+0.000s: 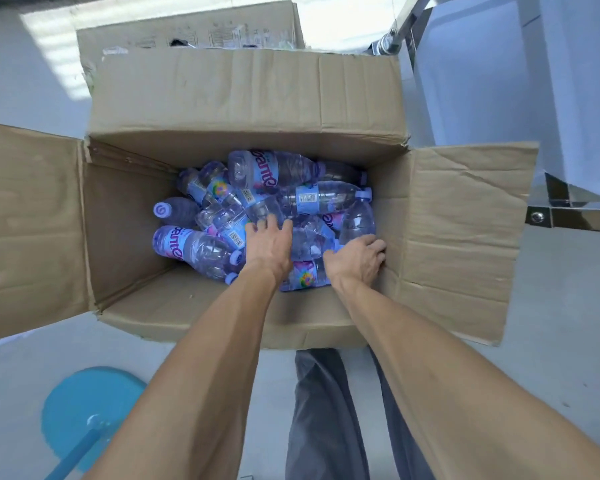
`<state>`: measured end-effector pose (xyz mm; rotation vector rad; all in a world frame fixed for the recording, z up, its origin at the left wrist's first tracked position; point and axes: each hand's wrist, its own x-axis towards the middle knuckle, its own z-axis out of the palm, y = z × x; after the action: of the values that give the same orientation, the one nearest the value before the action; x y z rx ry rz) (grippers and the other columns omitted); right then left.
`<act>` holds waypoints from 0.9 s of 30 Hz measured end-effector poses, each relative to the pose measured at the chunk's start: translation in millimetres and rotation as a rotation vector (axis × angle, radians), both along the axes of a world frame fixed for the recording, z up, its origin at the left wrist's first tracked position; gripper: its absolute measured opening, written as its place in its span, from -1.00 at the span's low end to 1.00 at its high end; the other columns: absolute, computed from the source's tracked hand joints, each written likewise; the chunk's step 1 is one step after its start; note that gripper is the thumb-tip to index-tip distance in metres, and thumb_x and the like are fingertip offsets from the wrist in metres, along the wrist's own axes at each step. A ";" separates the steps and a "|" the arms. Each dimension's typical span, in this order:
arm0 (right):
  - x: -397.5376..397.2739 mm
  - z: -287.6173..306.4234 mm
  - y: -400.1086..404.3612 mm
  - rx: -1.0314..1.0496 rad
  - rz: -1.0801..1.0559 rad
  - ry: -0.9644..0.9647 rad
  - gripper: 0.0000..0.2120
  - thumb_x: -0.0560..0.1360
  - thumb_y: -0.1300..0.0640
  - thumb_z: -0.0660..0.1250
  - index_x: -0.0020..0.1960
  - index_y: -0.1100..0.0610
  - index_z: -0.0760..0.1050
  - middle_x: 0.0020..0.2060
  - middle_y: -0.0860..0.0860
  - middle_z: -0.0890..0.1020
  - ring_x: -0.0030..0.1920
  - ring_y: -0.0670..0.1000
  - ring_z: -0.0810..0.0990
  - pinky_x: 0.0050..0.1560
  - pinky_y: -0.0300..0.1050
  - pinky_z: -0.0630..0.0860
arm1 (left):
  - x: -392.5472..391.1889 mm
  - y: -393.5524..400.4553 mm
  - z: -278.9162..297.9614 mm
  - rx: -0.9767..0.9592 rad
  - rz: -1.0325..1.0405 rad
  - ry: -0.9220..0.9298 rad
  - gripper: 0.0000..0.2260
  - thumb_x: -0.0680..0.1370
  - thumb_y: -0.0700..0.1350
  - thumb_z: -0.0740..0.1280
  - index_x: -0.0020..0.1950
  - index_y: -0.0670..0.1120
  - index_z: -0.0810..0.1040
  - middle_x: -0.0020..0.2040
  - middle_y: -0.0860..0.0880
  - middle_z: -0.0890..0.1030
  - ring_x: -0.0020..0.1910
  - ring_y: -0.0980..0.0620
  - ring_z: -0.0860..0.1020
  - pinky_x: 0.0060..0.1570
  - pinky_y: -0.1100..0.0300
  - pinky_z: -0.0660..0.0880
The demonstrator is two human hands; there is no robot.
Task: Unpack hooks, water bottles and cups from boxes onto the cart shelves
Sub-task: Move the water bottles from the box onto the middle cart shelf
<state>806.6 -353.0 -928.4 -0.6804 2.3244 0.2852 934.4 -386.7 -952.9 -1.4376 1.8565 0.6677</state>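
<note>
Both hands down in open box [243, 98] w/ loose pile of water bottles [302, 199]. Left hand [269, 242] flat, fingers spread on bottles; right hand [357, 258] curled round one, prob. to lift out.

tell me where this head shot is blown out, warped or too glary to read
Head view: the floor patch at top left is blown out by sunlight; wide-angle distortion bows the open box's flaps and stretches the forearms; the water bottles are sharp, but clear plastic and reflections blur their outlines; both hands read clearly.
</note>
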 end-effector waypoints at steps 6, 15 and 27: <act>10.2 -11.1 6.8 -0.050 0.044 0.007 -0.50 0.46 0.05 0.42 0.28 0.14 0.27 0.18 0.23 0.37 0.13 0.24 0.46 0.16 0.08 0.43 | 10.9 5.6 -9.1 -0.040 0.046 0.013 -0.31 0.34 0.18 0.46 0.31 -0.08 0.24 0.10 -0.13 0.53 0.05 -0.15 0.52 0.05 -0.04 0.38; 5.1 -20.9 -0.1 -0.059 -0.190 -0.016 -0.27 0.34 0.01 0.58 0.34 0.17 0.25 0.19 0.28 0.49 0.17 0.30 0.52 0.12 0.12 0.46 | 65.2 24.8 0.9 0.405 1.150 0.445 -0.27 0.18 0.39 0.45 0.17 -0.07 0.57 0.03 0.01 0.64 0.04 -0.01 0.60 0.00 0.13 0.49; -14.0 0.7 18.3 -0.278 -0.877 -0.585 -0.64 0.35 0.04 0.44 0.11 0.13 0.57 -0.01 0.17 0.69 -0.18 0.13 0.68 -0.25 -0.07 0.62 | 45.9 25.3 35.9 0.704 1.638 0.734 -0.69 0.57 0.05 0.30 0.00 -0.22 0.57 -0.29 -0.14 0.64 -0.40 -0.03 0.61 -0.40 0.20 0.56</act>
<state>792.6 -334.7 -927.7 0.1730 1.8742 -0.5688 980.3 -361.4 -917.0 -2.0355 0.1659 2.4950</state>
